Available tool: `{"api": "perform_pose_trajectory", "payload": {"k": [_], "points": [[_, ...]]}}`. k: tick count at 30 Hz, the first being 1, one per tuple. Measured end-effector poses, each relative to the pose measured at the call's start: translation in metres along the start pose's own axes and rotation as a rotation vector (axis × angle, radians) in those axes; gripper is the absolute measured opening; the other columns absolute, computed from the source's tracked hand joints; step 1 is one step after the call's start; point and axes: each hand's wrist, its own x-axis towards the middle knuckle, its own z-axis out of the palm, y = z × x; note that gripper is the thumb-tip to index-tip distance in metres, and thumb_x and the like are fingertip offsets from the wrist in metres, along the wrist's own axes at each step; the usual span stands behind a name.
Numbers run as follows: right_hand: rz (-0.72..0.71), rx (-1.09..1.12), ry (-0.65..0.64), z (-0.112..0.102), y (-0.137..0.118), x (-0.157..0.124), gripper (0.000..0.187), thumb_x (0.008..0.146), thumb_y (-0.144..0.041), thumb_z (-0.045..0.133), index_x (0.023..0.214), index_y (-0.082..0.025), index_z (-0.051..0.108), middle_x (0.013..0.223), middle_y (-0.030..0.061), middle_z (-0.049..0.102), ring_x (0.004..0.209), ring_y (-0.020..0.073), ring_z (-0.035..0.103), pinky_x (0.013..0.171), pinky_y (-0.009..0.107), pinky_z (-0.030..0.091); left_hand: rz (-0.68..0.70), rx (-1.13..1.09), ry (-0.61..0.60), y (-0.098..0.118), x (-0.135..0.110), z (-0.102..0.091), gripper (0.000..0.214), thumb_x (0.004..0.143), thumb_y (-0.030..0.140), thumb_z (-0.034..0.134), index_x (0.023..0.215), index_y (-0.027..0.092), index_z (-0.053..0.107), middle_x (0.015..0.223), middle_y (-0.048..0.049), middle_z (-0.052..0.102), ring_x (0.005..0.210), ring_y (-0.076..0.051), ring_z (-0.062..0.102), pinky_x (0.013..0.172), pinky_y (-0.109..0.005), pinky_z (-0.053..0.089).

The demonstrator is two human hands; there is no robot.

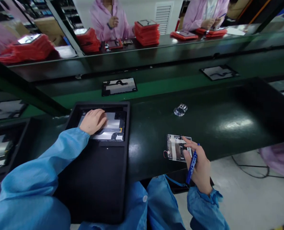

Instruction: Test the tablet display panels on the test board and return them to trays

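My left hand (93, 121) lies over a tablet screen panel (110, 123) with a silver back and a ribbon cable, set in the upper part of a black tray (128, 127). Its fingers are bent a little, thumb apart, and its underside is hidden. A blue marker pen (192, 166) slants across my right hand (199, 167), held against the palm and thumb. The fingertips of that hand touch the right side of a taped circuit board assembly (175, 151) lying on the dark bench, with a thin red wire at its left.
A clear glass loupe-like piece (180, 109) lies behind the board. Beyond, a green strip (153, 86) carries a screen panel (119, 86) and another panel (219, 72). Across the bench, people in pink work beside stacked red sleeves (146, 33). Another tray stands at left.
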Motion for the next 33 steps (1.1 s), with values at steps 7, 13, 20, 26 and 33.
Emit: {"api": "perform_pose_trajectory", "payload": {"k": [7, 13, 20, 26, 33], "points": [[-0.105, -0.124, -0.129, 0.01, 0.0, -0.011, 0.024, 0.089, -0.035, 0.063, 0.11, -0.027, 0.055, 0.137, 0.0085, 0.061, 0.129, 0.0305, 0.054, 0.103, 0.054, 0.047, -0.104, -0.014, -0.08, 0.003, 0.026, -0.034, 0.053, 0.09, 0.062, 0.037, 0.092, 0.018, 0.066, 0.096, -0.011, 0.069, 0.092, -0.029, 0.062, 0.081, -0.038, 0.047], [-0.159, -0.249, -0.264, 0.03, 0.007, -0.022, 0.038, 0.087, -0.035, 0.065, 0.121, -0.025, 0.051, 0.148, 0.0104, 0.051, 0.137, 0.031, 0.047, 0.114, 0.059, 0.036, -0.211, -0.104, 0.062, 0.029, 0.031, -0.108, 0.054, 0.065, 0.078, 0.061, 0.07, 0.024, 0.064, 0.055, 0.0042, 0.054, 0.063, -0.02, 0.061, 0.06, -0.025, 0.039], [-0.099, -0.267, -0.186, 0.022, 0.028, 0.0, 0.038, 0.087, -0.034, 0.063, 0.122, -0.024, 0.052, 0.148, 0.0113, 0.05, 0.137, 0.0302, 0.047, 0.115, 0.057, 0.034, 0.579, -0.185, 0.116, 0.161, 0.097, -0.123, 0.072, 0.081, 0.082, 0.029, 0.062, 0.021, 0.062, 0.058, -0.0004, 0.052, 0.067, -0.021, 0.058, 0.088, -0.045, 0.044], [-0.058, -0.256, -0.202, 0.015, 0.027, -0.01, 0.034, 0.085, -0.031, 0.063, 0.117, -0.025, 0.053, 0.148, 0.0087, 0.05, 0.137, 0.0295, 0.047, 0.11, 0.054, 0.04, 1.258, -0.2, -0.107, 0.255, 0.127, -0.018, 0.056, 0.096, 0.041, 0.029, 0.057, 0.021, 0.064, 0.058, -0.0086, 0.064, 0.059, -0.018, 0.053, 0.085, -0.042, 0.037], [-0.018, -0.253, -0.213, 0.01, 0.019, -0.026, 0.037, 0.086, -0.035, 0.064, 0.12, -0.026, 0.053, 0.149, 0.0092, 0.05, 0.138, 0.0324, 0.045, 0.105, 0.054, 0.042, 1.255, -0.301, -0.213, 0.251, 0.116, 0.045, 0.036, 0.084, 0.038, 0.049, 0.055, 0.022, 0.063, 0.053, -0.0066, 0.063, 0.055, -0.02, 0.054, 0.081, -0.043, 0.039]]}}
